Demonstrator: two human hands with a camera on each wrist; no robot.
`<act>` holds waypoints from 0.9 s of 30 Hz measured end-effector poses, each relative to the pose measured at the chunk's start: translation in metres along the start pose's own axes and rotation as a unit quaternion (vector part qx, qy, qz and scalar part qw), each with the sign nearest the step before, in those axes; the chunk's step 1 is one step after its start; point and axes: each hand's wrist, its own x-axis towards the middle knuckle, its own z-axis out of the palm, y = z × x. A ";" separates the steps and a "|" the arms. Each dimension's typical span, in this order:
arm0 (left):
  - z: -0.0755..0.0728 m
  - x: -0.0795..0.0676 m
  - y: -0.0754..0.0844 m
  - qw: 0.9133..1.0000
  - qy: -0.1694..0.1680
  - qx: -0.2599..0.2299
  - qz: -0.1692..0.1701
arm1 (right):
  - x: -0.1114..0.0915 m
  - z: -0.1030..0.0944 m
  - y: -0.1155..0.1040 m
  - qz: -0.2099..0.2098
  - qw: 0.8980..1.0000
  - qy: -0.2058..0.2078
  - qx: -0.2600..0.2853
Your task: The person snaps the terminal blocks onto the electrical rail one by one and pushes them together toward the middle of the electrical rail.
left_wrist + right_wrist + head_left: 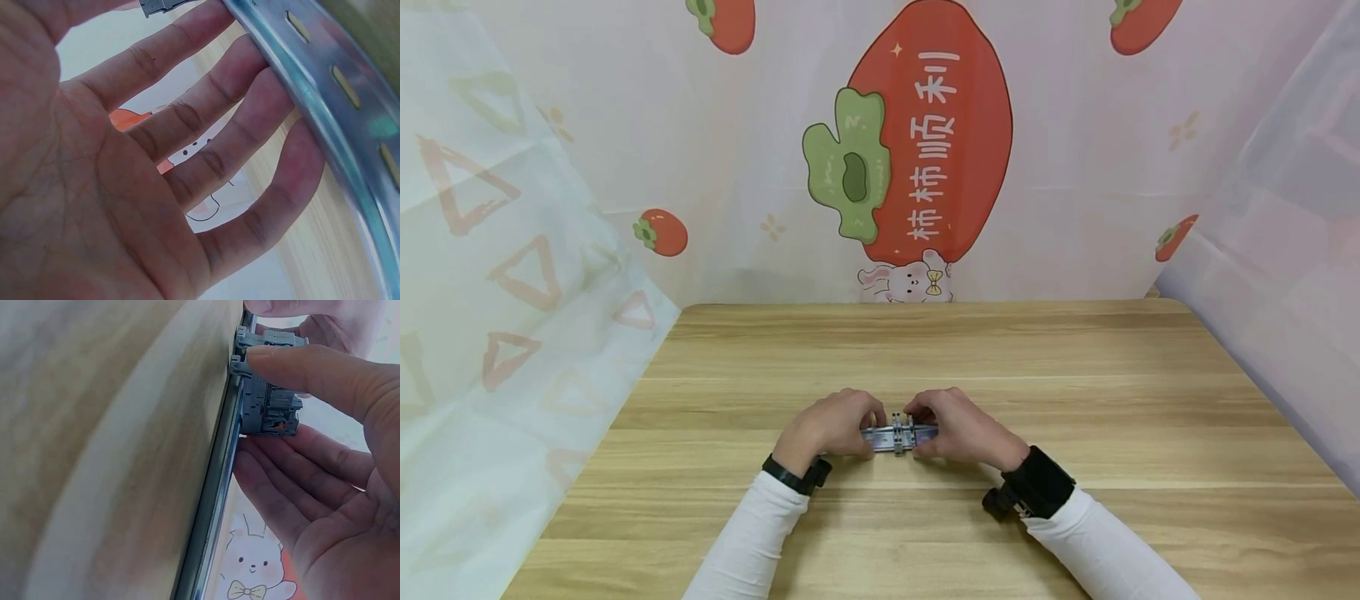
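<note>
A slotted metal DIN rail lies crosswise at the middle of the table. Two slim grey terminal blocks sit side by side on it. My left hand holds the rail's left part, its fingertips against the long edge of the rail in the left wrist view. My right hand is at the right-hand block. In the right wrist view its thumb presses one side of the grey terminal block, with the fingers curled at the other side. The rail's ends are mostly hidden by the hands.
The wooden table runs back to a printed cloth backdrop with persimmon pictures. Light cloth also hangs at the left and right sides. Each wrist wears a black strap with a small camera.
</note>
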 end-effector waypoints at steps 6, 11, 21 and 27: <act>-0.001 0.000 0.000 1.000 0.000 -0.002 -0.001 | 0.001 0.001 -0.001 0.002 1.000 0.001 0.000; 0.000 0.000 -0.001 1.000 0.000 0.001 -0.002 | 0.000 0.001 0.000 0.006 1.000 0.000 0.005; 0.000 0.000 -0.001 1.000 0.001 -0.003 0.000 | 0.000 0.001 0.002 0.008 1.000 -0.007 0.021; 0.001 0.000 -0.003 1.000 0.003 0.000 0.005 | 0.001 0.000 0.001 0.004 1.000 -0.005 0.012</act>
